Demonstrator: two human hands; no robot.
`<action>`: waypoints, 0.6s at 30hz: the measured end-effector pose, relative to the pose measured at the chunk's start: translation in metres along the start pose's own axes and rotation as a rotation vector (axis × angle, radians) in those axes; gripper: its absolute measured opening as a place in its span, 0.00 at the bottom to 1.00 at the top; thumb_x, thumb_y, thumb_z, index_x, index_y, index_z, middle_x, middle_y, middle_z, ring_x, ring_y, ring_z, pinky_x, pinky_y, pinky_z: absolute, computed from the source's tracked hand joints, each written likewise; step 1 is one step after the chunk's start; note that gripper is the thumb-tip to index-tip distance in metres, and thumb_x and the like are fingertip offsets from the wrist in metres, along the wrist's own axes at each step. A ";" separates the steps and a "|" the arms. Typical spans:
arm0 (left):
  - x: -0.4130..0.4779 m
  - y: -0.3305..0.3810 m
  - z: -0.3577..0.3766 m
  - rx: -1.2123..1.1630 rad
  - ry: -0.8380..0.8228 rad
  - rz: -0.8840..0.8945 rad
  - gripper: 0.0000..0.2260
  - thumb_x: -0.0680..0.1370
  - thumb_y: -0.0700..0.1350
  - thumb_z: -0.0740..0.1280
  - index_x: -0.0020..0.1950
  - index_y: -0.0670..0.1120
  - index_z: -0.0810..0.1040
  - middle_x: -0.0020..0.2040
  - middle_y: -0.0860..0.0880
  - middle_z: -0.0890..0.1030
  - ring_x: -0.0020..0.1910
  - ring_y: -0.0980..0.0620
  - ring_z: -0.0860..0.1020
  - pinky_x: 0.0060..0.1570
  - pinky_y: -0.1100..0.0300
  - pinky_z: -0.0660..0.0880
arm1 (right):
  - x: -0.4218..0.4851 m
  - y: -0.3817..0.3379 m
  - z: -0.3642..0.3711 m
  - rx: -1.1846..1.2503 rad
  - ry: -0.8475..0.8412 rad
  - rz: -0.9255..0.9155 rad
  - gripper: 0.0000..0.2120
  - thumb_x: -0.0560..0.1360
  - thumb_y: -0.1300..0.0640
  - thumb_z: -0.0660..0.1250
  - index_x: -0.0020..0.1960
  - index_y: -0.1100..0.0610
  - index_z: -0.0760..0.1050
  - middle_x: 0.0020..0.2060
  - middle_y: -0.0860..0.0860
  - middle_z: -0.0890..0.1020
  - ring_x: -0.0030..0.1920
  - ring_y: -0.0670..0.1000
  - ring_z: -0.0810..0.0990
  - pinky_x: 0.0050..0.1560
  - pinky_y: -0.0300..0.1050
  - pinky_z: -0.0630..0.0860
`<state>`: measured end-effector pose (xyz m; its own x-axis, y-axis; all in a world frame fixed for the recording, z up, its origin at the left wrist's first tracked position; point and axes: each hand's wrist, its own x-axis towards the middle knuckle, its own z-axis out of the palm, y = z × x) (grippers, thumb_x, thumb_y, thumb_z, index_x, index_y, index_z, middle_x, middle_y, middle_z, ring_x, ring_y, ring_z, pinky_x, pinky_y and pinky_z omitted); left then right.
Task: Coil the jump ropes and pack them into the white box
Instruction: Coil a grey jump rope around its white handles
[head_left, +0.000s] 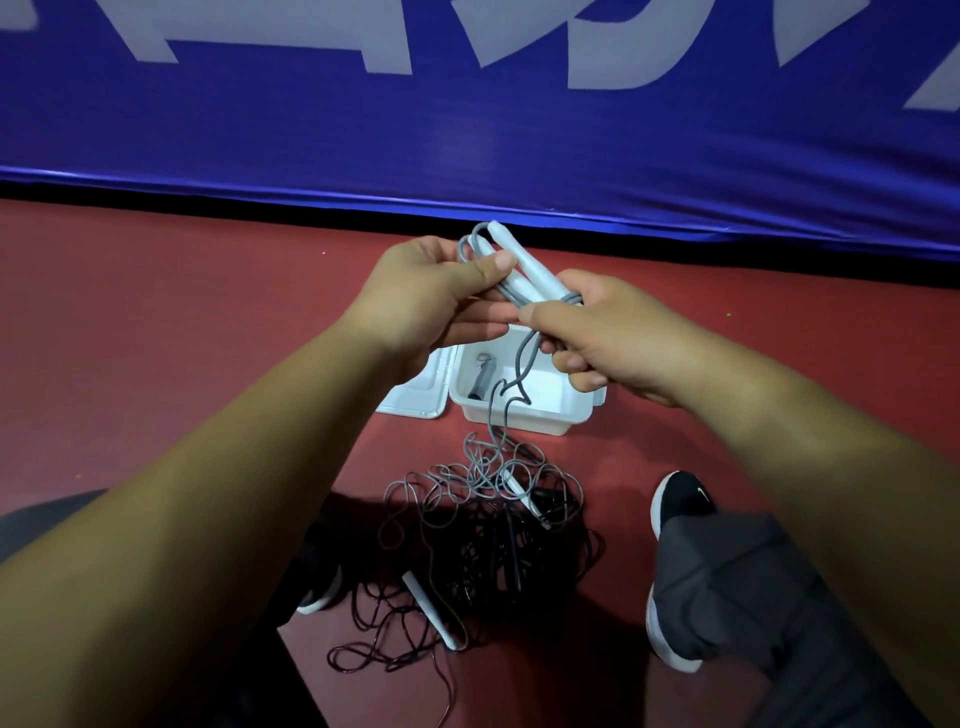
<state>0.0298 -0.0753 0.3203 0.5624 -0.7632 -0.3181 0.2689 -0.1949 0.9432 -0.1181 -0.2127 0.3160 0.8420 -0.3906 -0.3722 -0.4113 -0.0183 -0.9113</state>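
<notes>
My left hand (436, 296) pinches two white jump-rope handles (524, 265) held side by side above the white box (540, 415). My right hand (602, 332) grips the grey cord (524, 358) wrapped around the handles' near ends. The cord hangs down past the box's front rim into a tangled pile of grey and dark ropes (488, 525) on the floor. Two more white handles, one (524, 499) and another (431, 613), lie in that pile. A grey cylindrical object (480, 379) rests inside the box.
The box's white lid (415, 395) lies open to its left on the red floor. A blue banner (467, 130) with white lettering stands right behind. My black shoes, one (675, 509) on the right and one (319, 587) on the left, flank the rope pile.
</notes>
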 end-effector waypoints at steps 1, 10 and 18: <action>0.000 0.001 0.000 -0.007 -0.009 0.003 0.19 0.81 0.46 0.74 0.65 0.34 0.78 0.48 0.41 0.87 0.45 0.47 0.87 0.46 0.55 0.85 | 0.001 -0.001 0.000 -0.009 0.003 0.007 0.10 0.81 0.54 0.71 0.58 0.57 0.74 0.37 0.52 0.75 0.30 0.48 0.66 0.28 0.42 0.60; -0.002 0.003 0.003 -0.132 0.029 -0.053 0.13 0.80 0.34 0.70 0.63 0.41 0.75 0.50 0.38 0.86 0.48 0.43 0.87 0.50 0.53 0.84 | 0.004 0.002 0.003 -0.082 -0.031 -0.007 0.04 0.81 0.63 0.65 0.54 0.56 0.73 0.35 0.52 0.68 0.30 0.48 0.65 0.27 0.42 0.60; -0.001 0.008 0.005 -0.179 0.011 -0.055 0.10 0.79 0.34 0.69 0.59 0.43 0.78 0.47 0.41 0.84 0.46 0.45 0.85 0.51 0.53 0.83 | 0.001 -0.001 -0.003 -0.082 -0.032 0.000 0.06 0.79 0.65 0.64 0.54 0.57 0.73 0.31 0.52 0.71 0.28 0.49 0.64 0.26 0.41 0.60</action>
<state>0.0277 -0.0790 0.3286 0.5511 -0.7477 -0.3704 0.4339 -0.1224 0.8926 -0.1178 -0.2161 0.3167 0.8524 -0.3606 -0.3786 -0.4372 -0.0945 -0.8944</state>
